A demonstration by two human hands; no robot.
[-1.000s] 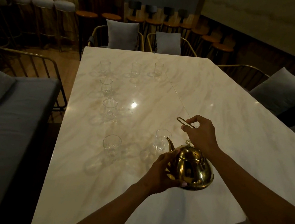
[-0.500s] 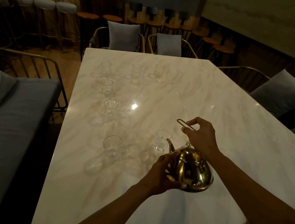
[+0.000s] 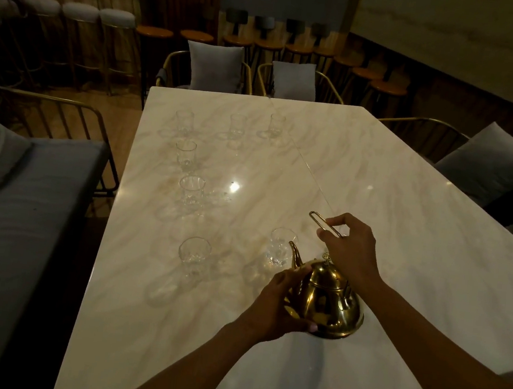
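A shiny golden teapot point(image 3: 330, 308) stands on the marble table point(image 3: 378, 182) near its front right. My left hand point(image 3: 278, 302) curls round the pot's left side below the spout. My right hand point(image 3: 349, 249) grips the pot's raised wire handle point(image 3: 321, 221) above the lid knob. A clear glass point(image 3: 281, 245) stands just beyond the spout. Another glass point(image 3: 194, 256) is to the left of it.
Several more clear glasses stand in a row up the table's left half, such as one glass point(image 3: 191, 190), and along the far end. Cushioned chairs point(image 3: 214, 66) ring the table; a grey bench point(image 3: 24, 200) lies at left. Bar stools line the back wall.
Both hands stay on the teapot and it has hardly moved. My view has shifted slightly.
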